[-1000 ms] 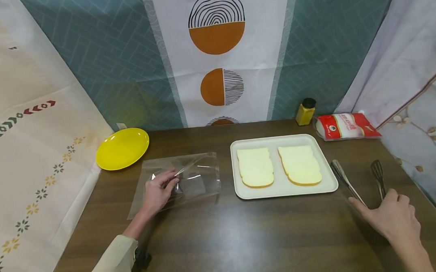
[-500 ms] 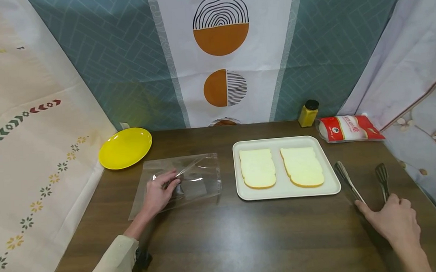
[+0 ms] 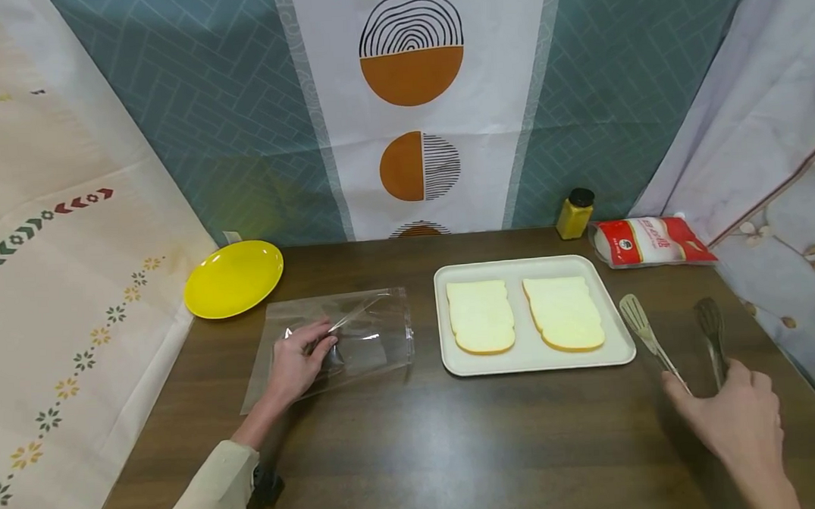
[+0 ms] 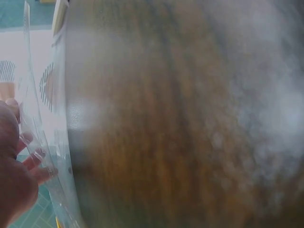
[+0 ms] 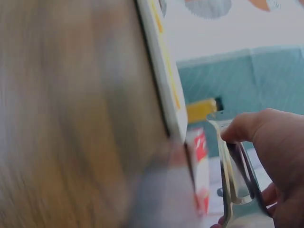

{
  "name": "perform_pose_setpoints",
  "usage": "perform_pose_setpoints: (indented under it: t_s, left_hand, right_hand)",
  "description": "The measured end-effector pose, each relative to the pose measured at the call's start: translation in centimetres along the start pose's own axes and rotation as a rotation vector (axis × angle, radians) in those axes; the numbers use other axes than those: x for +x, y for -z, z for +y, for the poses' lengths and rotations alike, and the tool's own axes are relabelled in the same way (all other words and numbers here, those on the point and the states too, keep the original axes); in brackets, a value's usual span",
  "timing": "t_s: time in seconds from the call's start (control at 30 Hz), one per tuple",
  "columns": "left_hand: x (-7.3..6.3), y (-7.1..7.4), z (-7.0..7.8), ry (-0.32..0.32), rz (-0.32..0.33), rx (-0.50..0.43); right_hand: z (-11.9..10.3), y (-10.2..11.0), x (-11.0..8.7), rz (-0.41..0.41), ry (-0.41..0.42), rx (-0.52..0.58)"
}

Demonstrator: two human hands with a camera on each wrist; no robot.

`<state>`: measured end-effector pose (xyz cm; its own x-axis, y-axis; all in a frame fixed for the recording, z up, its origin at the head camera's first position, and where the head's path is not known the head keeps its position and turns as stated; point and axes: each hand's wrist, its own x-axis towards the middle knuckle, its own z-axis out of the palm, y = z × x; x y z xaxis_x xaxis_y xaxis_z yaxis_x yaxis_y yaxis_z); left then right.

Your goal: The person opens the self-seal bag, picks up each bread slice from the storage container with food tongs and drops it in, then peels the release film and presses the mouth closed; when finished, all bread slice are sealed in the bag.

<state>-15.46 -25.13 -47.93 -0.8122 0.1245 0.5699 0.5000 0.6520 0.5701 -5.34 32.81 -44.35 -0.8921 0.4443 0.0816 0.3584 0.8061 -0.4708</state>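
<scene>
My left hand (image 3: 298,365) pinches the upper layer of a clear plastic bag (image 3: 377,339) that lies flat on the table. In the left wrist view the transparent film (image 4: 45,156) runs along the fingers. On the right, my right hand (image 3: 732,419) grips metal food tongs (image 3: 646,331) between thumb and fingers, their two slotted ends spread wide apart. Those ends stand to the right of a white tray (image 3: 467,364), which bears two bread slices, the left slice (image 3: 480,317) and the right slice (image 3: 564,313), lying side by side.
A yellow plate (image 3: 233,279) stands at the back left. Behind the tray's right end are a yellow bottle with a black cap (image 3: 574,214) and a red and white packet (image 3: 653,241). Patterned cloths hang around the brown table (image 3: 416,451).
In my right hand the tongs have turned a little, so the left end's slotted face now shows more. The left hand and the bag stay in place. The head view has shifted slightly.
</scene>
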Motion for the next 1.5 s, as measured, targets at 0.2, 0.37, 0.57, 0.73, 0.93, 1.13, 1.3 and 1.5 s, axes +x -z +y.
perform_pose_setpoints:
  t_s: [0.2,0.37,0.57,0.73,0.93,1.13,1.3,1.5]
  left_hand:
    - [0.0,0.1,0.1,-0.001,0.005,-0.007]
    - [0.0,0.1,0.2,0.001,0.004,-0.009]
    - [0.1,-0.2,0.0,-0.008,-0.005,-0.016]
    - [0.1,-0.2,0.0,-0.006,-0.004,-0.018]
    - [0.1,-0.2,0.0,-0.006,-0.004,-0.005]
    - [0.0,-0.1,0.1,-0.009,-0.007,0.005]
    - [0.0,-0.2,0.0,-0.010,-0.004,0.012]
    - [0.0,-0.4,-0.2,-0.028,0.019,0.035]
  right_hand:
    - [-2.8,0.3,-1.8,-0.029,0.040,0.000]
    - [-4.5,-0.1,-2.9,-0.019,0.081,-0.016]
    - [-5.6,-1.1,-3.5,-0.036,0.097,-0.045]
    - [-6.5,-1.7,-3.6,-0.057,0.090,-0.070]
    - [-7.6,-2.4,-3.7,-0.096,0.079,-0.108]
    - [-8.3,-2.9,-4.1,-0.096,0.088,-0.112]
    - [-8.5,-3.4,-4.5,-0.055,0.107,-0.095]
    - [-8.8,-4.2,-4.6,0.006,0.140,-0.070]
